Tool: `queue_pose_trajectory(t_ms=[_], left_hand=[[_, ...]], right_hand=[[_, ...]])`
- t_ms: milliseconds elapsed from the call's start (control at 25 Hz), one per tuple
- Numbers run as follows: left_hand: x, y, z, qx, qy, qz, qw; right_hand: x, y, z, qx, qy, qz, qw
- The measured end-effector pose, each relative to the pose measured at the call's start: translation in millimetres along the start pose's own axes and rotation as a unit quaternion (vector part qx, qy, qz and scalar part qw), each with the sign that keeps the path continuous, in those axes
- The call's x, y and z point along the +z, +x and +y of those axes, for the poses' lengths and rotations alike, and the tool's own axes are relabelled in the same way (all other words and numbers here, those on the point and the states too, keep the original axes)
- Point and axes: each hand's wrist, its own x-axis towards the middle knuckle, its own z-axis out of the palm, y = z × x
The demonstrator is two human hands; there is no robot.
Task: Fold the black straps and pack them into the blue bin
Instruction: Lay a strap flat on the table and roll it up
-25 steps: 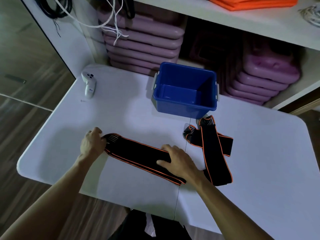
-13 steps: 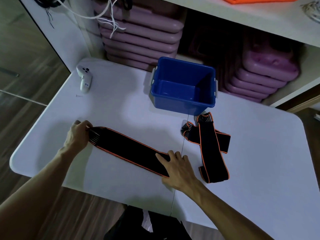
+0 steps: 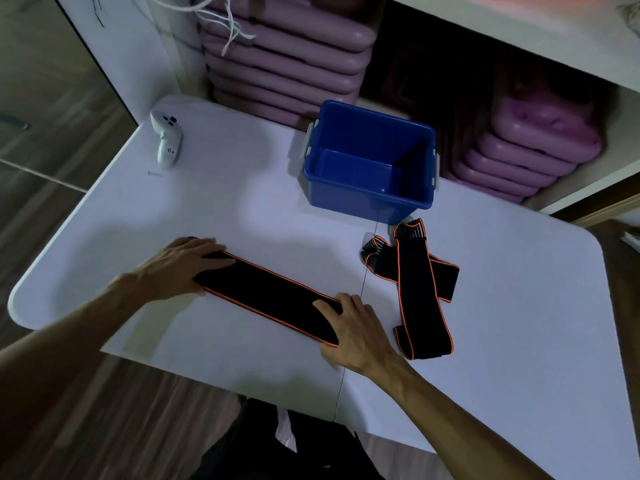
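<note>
Head view, landmark: a deep blue plastic bin [image 3: 370,199] with pale side clips stands on a white table [image 3: 502,323]; it looks empty, nothing packed yet.

Strap in hand: a long black elastic strap with orange edging [image 3: 266,295] lies flat on the table, in front of the bin and to its left, running diagonally.

Left hand [image 3: 180,268]: palm down on the strap's far-left end, fingers spread and pressing rather than curled round it.

Right hand [image 3: 360,332]: fingers flat on the strap's near end, in front of the bin, pinning it to the table; no closed grip that I can see.

Waiting straps: two more black orange-edged straps [image 3: 420,289] lie crossed over each other just in front of the bin's right corner.

Other things: a white handheld controller [image 3: 167,140] lies well to the left of the bin.

Risk, slack: the strap looks springy, so a fold released early may open again.

Risk, skew: ends brought together off-line would give a crooked fold (and an awkward bundle).

Risk, tangle: the right hand sits near the crossed pair; a careless sweep could drag them.
</note>
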Motion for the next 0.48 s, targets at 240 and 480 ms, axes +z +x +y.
queue_pose_trajectory(t_ms=[240, 480], left_hand=[[-21, 5, -6, -0.001, 0.018, 0.0, 1.0], [-19, 6, -21, 0.03, 0.095, 0.02, 0.995]], right_hand=[[5, -5, 1, -0.011, 0.05, 0.011, 0.999], [11, -9, 7, -0.025, 0.086, 0.023, 0.996]])
